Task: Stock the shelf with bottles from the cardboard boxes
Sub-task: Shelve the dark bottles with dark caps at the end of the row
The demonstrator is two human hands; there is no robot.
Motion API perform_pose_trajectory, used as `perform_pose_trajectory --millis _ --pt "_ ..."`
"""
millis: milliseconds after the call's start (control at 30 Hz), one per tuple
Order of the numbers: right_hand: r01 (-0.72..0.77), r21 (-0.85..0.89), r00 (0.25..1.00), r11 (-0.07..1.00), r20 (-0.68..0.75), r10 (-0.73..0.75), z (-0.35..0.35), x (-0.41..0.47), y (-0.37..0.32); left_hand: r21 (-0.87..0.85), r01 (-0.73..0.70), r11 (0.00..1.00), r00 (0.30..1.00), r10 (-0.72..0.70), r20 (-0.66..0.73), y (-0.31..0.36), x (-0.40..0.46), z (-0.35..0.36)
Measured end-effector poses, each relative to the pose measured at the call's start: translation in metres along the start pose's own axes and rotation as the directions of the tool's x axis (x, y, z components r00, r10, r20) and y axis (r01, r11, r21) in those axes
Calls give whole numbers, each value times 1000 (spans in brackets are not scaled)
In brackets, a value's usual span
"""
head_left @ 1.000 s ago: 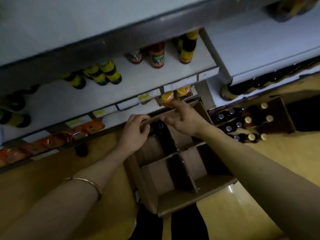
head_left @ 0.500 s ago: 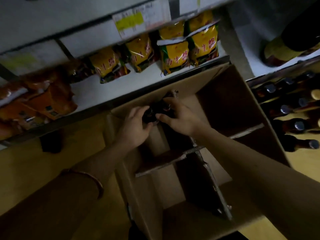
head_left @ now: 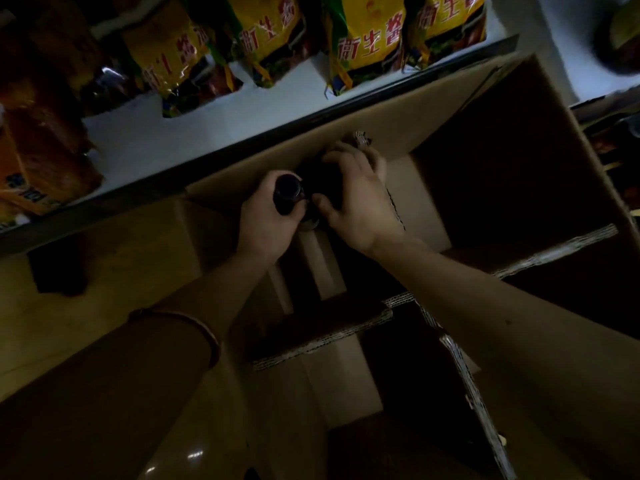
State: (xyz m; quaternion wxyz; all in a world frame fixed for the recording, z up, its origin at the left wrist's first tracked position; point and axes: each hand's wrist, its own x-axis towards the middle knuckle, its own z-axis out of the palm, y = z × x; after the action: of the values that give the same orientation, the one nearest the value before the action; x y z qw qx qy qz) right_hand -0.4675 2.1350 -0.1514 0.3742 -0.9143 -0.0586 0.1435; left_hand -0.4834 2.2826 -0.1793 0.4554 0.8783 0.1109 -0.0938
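Note:
An open cardboard box (head_left: pixel 460 98) with corrugated dividers (head_left: pixel 325 336) sits on the floor against the bottom shelf (head_left: pixel 145 133). At its far-left cell my left hand (head_left: pixel 266 220) grips the neck of a dark bottle (head_left: pixel 286 194), whose cap end pokes out above my fingers. Beside it my right hand (head_left: pixel 360 199) curls over a second dark bottle (head_left: pixel 323 181), which is mostly hidden by the fingers. Most other cells of the box look dark and I cannot tell what is in them.
Yellow snack bags (head_left: pixel 367 36) stand in a row on the white bottom shelf, with orange packs (head_left: pixel 38 157) at the left. A dark bottle's base (head_left: pixel 620 36) shows at top right. A small black object (head_left: pixel 57 268) lies on the yellow floor under the shelf edge.
The view has dropped much closer to the box. Both hands went from the box's top flap down into the far cell and closed round the bottles; the left one now shows a bottle neck.

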Motion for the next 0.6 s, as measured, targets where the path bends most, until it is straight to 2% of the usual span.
perform_pose_trajectory --millis 100,167,233,333,433,600 --pt "55 80 996 995 -79 -48 13 4 -1 -38 40 998 999 -40 13 -9 8 1" --pt "28 207 989 978 -145 2 15 9 3 -55 42 998 999 -40 33 -14 12 4" --pt "-49 308 987 950 -130 93 16 15 8 -107 66 992 996 -59 65 -17 16 8" --pt "-120 345 980 931 -107 166 23 22 15 -204 102 973 991 -83 102 -21 23 18" --pt "-118 436 965 892 -162 207 29 29 17 -249 73 966 992 -45 116 -29 28 23" --pt "-156 483 971 861 -83 222 43 32 33 -144 -57 988 975 86 207 -46 32 16"
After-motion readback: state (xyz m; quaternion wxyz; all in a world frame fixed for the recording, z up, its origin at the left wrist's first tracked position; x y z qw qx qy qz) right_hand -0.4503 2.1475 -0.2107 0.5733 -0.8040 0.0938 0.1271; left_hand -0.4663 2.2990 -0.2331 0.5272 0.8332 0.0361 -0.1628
